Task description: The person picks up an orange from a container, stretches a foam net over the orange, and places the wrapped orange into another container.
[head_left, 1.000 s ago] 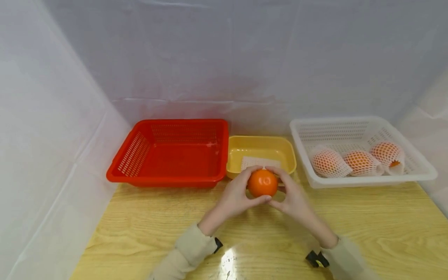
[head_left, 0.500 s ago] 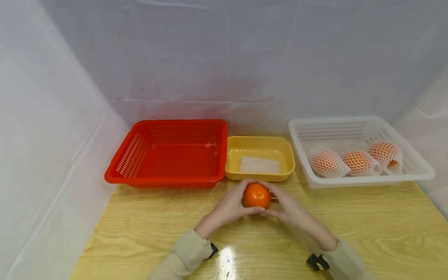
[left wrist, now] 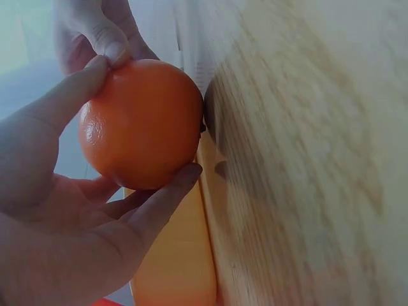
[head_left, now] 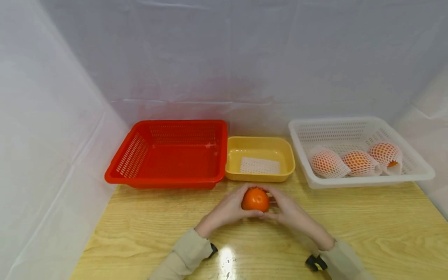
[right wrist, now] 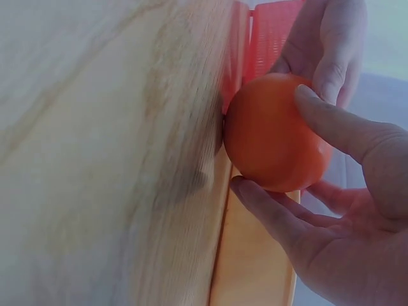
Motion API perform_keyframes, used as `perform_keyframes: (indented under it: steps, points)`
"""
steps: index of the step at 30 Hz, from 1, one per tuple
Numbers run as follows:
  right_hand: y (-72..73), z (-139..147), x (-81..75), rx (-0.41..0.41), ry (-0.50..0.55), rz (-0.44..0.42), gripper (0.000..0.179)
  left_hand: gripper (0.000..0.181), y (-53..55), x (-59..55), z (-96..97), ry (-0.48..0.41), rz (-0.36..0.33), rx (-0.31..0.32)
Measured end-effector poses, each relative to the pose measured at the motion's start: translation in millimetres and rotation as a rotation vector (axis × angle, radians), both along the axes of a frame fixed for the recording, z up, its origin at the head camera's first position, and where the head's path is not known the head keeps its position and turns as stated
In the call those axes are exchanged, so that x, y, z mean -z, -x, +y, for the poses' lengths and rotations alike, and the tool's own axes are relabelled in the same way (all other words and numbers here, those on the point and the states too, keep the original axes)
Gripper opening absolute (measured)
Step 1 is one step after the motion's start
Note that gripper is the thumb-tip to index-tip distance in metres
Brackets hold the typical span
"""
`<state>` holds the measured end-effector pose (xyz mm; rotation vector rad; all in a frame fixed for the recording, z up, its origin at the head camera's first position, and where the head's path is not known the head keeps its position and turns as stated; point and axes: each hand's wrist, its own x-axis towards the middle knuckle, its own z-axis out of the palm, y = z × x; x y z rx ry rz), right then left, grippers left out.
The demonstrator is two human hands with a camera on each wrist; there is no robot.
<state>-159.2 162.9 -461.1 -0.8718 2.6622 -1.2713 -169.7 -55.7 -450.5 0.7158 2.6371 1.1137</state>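
Both hands hold one smooth, shiny orange (head_left: 256,200) low over the wooden table, in front of the yellow tray. The left hand (head_left: 229,210) curves around its left side and the right hand (head_left: 290,208) around its right, with the thumbs meeting on the near side. In the left wrist view the orange (left wrist: 143,124) has a small dark spot on its table-facing side. The right wrist view shows the orange (right wrist: 271,134) close against the table; whether it touches is hard to tell. A flat white foam net (head_left: 259,165) lies in the yellow tray (head_left: 260,144).
At the left stands a red basket (head_left: 168,181) with nothing seen inside. A white basket (head_left: 371,180) on the right holds 3 orange fruits in foam nets (head_left: 358,163). White sheeting (head_left: 224,58) hangs behind and at the sides of the wooden table (head_left: 157,210).
Both hands have brought the orange toward the person and down toward the table, slightly left. The foam net in the yellow tray, partly covered before, is in full view.
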Motion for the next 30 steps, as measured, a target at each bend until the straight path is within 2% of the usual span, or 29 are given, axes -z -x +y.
perform_keyframes:
  steps: [5,11,15,18,22,26,30]
  points:
    - [0.0,1,-1.2,0.006,-0.009,-0.022,0.078,0.076,0.8,0.6,-2.2,-0.009,-0.007,0.014]
    - [2.0,5,-5.1,-0.033,-0.034,-0.024,0.075,0.077,1.9,3.6,-6.1,-0.029,-0.016,0.038]
    - [6.0,10,-10.7,-0.080,-0.057,0.010,0.067,0.076,2.3,3.6,-6.4,-0.012,-0.005,0.051]
    - [11.1,15,-21.3,-0.086,-0.080,0.058,0.055,0.077,2.4,3.1,-6.0,0.003,-0.006,0.056]
    - [22.5,18,-40.0,-0.022,-0.056,0.107,0.038,0.082,1.7,1.7,-5.4,0.031,-0.020,0.051]
    - [40.3,12,-52.4,0.090,-0.021,0.183,0.028,0.085,0.8,0.7,-4.8,0.058,-0.017,0.042]
    - [58.8,5,-53.3,0.239,-0.110,0.279,0.025,0.085,0.4,2.1,-4.0,0.068,0.002,0.042]
